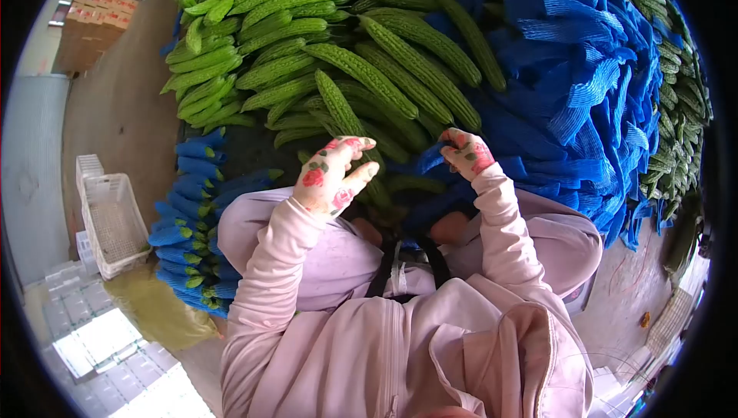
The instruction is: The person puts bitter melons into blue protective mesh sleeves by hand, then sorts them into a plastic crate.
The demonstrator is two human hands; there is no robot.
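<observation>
My left hand [332, 176], in a floral glove, is held over the near edge of the pile of green bitter melons [400, 72], its thumb and fingers apart and nothing between them. One melon [338, 103] lies just beyond its fingertips. My right hand [465, 153], gloved the same way, pinches a blue mesh sleeve [433, 158] between thumb and fingers. Right of that hand spreads a large heap of blue mesh sleeves [569, 103].
Melons in blue sleeves [188, 226] are stacked at the left. Beyond them stand a white plastic crate [115, 222] and a yellow sack [157, 303]. Cartons [98, 14] are at the upper left. More melons [676, 103] lie at the far right.
</observation>
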